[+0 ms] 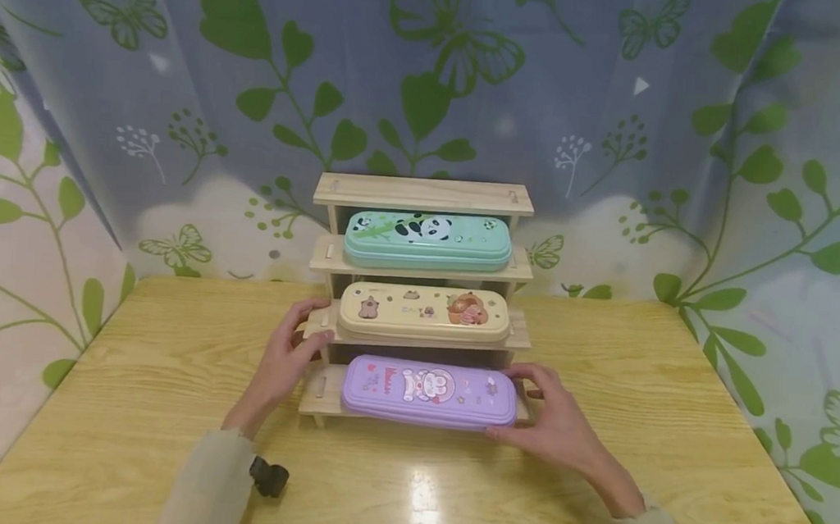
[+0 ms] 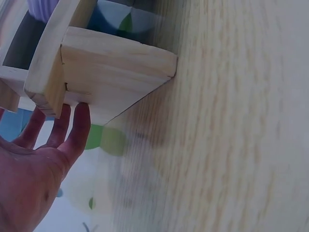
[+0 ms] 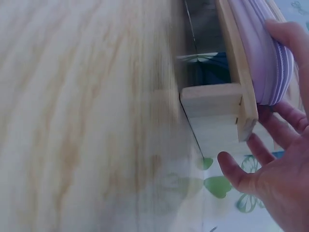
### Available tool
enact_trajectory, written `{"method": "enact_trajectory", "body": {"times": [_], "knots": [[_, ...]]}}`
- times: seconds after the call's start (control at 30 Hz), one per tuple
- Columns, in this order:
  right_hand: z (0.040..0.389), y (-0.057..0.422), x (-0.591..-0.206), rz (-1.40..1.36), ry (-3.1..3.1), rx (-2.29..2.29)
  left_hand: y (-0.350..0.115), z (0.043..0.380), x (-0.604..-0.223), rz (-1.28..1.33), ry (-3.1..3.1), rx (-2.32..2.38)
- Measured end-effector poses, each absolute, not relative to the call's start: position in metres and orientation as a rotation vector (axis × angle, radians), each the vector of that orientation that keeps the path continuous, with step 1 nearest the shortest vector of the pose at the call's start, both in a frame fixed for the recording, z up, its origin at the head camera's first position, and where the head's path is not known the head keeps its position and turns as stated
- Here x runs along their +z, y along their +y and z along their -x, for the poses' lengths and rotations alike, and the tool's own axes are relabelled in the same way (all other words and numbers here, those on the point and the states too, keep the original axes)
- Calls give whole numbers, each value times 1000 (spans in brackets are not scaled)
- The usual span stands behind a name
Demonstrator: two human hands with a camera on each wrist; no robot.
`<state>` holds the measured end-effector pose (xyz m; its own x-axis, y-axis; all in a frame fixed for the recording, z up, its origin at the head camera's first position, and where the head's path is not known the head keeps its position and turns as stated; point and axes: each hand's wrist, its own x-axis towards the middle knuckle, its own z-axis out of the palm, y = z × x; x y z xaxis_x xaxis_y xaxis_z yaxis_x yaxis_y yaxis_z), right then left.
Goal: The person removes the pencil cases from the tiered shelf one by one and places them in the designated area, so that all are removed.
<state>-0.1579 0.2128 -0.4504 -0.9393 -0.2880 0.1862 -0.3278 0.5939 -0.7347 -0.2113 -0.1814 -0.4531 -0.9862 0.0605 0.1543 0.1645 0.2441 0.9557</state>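
Note:
A stepped wooden rack [image 1: 425,192] stands on the table, with a pencil case lying on each of its three lower tiers. On the lowest tier is a purple zippered pencil case [image 1: 390,399] with a rabbit print. My right hand [image 1: 558,425] holds its right end, thumb at the front and fingers at the back; in the right wrist view the thumb presses the case [image 3: 260,53] near its zip. At the rack's left side, my left hand [image 1: 280,370] grips the end of a tier, its fingertips against the side panel [image 2: 116,63] in the left wrist view.
A cream pencil case [image 1: 426,316] with animal prints lies one tier up, and a mint-green panda case [image 1: 429,246] above that. Behind the rack hangs a leaf-and-butterfly curtain [image 1: 594,29]. The wood-grain table [image 1: 184,342] extends to both sides.

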Motion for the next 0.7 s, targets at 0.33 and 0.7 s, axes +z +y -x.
{"method": "enact_trajectory", "body": {"times": [0.33, 0.7], "knots": [[154, 250, -444, -594, -2633, 1625, -178, 211, -452, 208, -2398, -1907], [153, 291, -435, -696, -2588, 1944, -181, 210, -453, 229, -2418, -1854]]}}
